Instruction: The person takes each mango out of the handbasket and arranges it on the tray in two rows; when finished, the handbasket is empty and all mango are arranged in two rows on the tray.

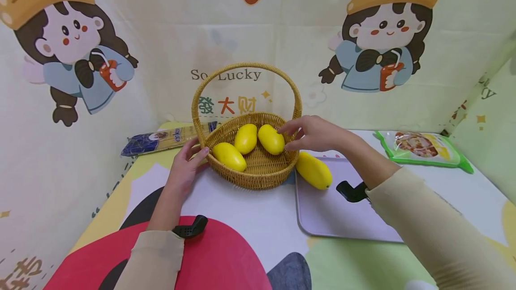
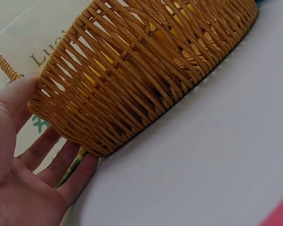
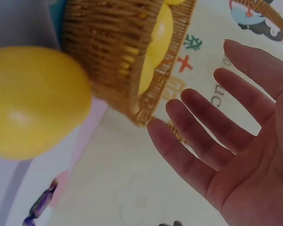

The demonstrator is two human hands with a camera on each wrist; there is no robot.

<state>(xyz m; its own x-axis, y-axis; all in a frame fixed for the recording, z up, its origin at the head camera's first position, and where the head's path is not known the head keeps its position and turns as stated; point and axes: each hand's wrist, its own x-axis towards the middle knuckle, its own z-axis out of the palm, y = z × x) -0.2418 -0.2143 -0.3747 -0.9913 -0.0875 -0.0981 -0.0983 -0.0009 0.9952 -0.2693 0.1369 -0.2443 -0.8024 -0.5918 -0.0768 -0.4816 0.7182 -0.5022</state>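
A woven wicker basket [image 1: 262, 181] with a tall arched handle stands on the table. Inside it lie three yellow mangoes: one at the left [image 1: 229, 156], one in the middle [image 1: 245, 139] and one at the right [image 1: 271, 139]. My left hand [image 1: 187, 167] holds the basket's left end, its thumb at the rim and its fingers against the outer wall in the left wrist view. Over the right rim hovers my right hand [image 1: 316, 133], fingers loosely spread and nothing held, close to the right mango. Another mango [image 1: 314, 171] rests on the lavender tray [image 1: 346, 218], beside the basket.
Behind the left hand lies a blue-and-clear pasta packet [image 1: 169, 138]. A green-edged food packet [image 1: 423, 149] is at the back right. The right wrist view shows a small purple wrapped candy [image 3: 40, 202]. A printed cloth backdrop [image 1: 169, 35] rises behind the table.
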